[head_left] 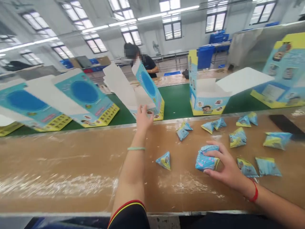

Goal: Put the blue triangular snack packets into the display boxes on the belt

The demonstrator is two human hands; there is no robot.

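Observation:
My left hand (144, 120) is at the low front wall of a blue and yellow cardboard display box (156, 103). Its fingers reach over the wall into the opening, with the thumb nearer the front, closed on that edge; the fingertips are partly hidden. In my right hand (222, 163) is a blue snack packet (206, 159) with pink print, gripped between thumb and fingers just above the table. Whether a second packet is in that grip I cannot tell. A small pyramid-shaped packet (164, 160) lies between my two forearms.
Several similar packets (237, 137) lie around my right hand, near a dark flat object (288, 126). On the green belt (176, 98) behind the brown table (71, 159) stand more open boxes (209, 98), left and right. Another person (150, 65) works across the belt.

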